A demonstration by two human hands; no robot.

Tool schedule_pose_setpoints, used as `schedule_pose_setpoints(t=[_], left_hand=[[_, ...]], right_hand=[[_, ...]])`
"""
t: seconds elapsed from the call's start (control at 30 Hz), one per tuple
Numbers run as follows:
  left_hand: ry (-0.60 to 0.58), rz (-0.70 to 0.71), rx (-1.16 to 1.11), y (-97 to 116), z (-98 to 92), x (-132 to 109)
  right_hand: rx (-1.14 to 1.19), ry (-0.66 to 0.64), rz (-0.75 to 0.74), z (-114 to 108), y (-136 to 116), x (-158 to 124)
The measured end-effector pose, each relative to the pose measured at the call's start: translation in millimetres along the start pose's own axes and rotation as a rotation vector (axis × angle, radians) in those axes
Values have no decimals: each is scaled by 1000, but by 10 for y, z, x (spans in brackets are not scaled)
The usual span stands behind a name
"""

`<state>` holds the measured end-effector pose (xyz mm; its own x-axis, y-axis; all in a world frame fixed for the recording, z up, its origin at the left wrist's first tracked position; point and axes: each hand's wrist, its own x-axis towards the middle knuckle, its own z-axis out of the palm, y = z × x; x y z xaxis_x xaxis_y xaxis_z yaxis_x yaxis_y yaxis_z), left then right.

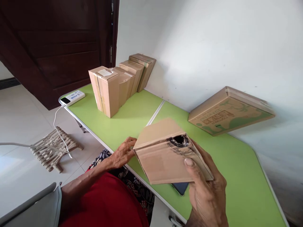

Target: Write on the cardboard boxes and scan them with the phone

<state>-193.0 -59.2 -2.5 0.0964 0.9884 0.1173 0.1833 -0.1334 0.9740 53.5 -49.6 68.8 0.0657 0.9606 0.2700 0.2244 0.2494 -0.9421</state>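
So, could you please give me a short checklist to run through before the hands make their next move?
1. Right hand gripping the held box: ok; thumb on the near face, fingers around the side.
2. Left hand supporting the held box: cannot tell; its fingertips are partly hidden behind the corner.
3. Held box undamaged: not ok; a dark, ragged hole shows at its top edge.
4. Dark flat device fully visible: not ok; the held box covers part of it.
5. Row of boxes standing on the green table: ok.
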Motion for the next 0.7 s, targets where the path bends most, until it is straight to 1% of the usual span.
schedule_pose_setpoints(t=[0.07,0.13,0.17,0.2,0.23,0.3,0.33,0.4,0.47,0.53,0.6,0.67,0.7], left_hand=[[97,-79,-26,-8,-65,28],[232,-125,-24,59,-149,80],[274,-112,-20,138,-193,110],[281,-72,-17,247,-233,140],[260,-6,-12,379,-264,173],[139,168,14,670,-281,245],[83,241,31,802,-262,287],[2,330,70,990,-177,377],[-22,367,87,1064,-50,460],[-3,373,79,1059,84,513],[38,358,66,1029,194,529],[49,332,52,1003,260,518],[34,321,42,994,277,510]], right_hand=[[6,-41,-2,-16,-33,54],[-9,-87,-21,-12,-43,98],[-24,-108,-33,-4,-45,118],[-39,-126,-45,6,-50,139],[-51,-142,-58,18,-59,158],[-59,-171,-82,42,-92,193],[-56,-188,-93,53,-114,205],[-53,-201,-105,78,-163,215],[-65,-149,-97,119,-209,202],[-121,-23,-105,185,-248,176],[-209,130,-144,273,-277,155],[-288,252,-168,356,-299,160],[-310,286,-161,387,-310,176]])
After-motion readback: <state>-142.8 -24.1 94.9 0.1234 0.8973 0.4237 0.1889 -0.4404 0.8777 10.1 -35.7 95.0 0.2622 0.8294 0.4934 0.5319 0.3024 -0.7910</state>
